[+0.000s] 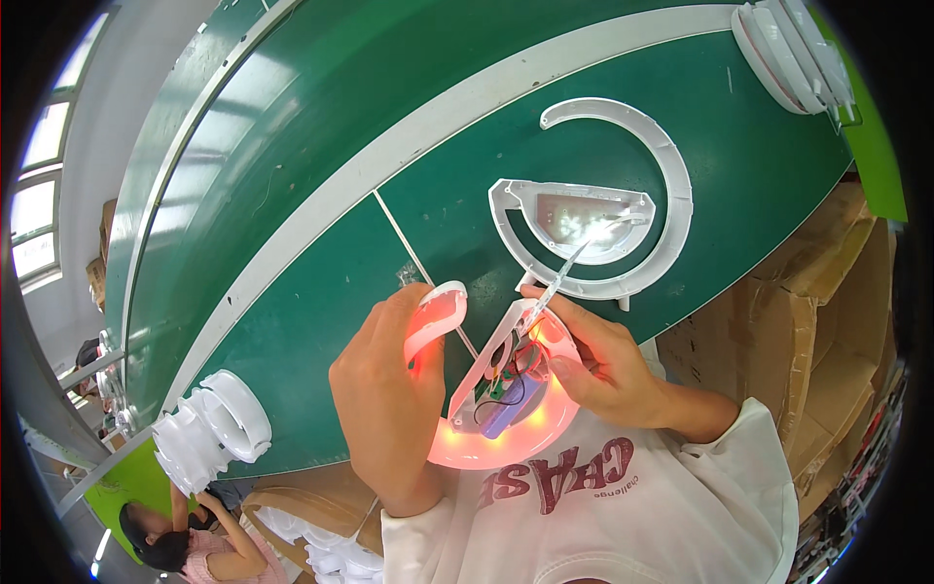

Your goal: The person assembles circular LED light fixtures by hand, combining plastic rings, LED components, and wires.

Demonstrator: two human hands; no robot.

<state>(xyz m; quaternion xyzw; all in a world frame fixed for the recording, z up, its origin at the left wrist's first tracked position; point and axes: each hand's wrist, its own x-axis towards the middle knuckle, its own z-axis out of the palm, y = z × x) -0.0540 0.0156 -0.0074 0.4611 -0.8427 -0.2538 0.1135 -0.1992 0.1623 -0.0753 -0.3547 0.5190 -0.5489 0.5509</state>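
While the crescent lamp housing (491,409) is glowing orange-red just above the near edge of the green surface (292,321), the left hand (389,389) is clamping its left horn, tilting the open back up, and the right hand (593,365) is pinching a thin tool (559,277) at its wiring. Beyond, matching white crescent parts (608,224) are lying flat. Brown cardboard boxes (827,331) are standing right.

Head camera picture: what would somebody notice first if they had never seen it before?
First, the moon-shaped lamp glowing orange-red, low in the middle, held by both hands: left hand on its curved tip, right hand at its open back with wires. Behind it on the green table lie unlit white moon-shaped shells, and white parts pile at the left edge.
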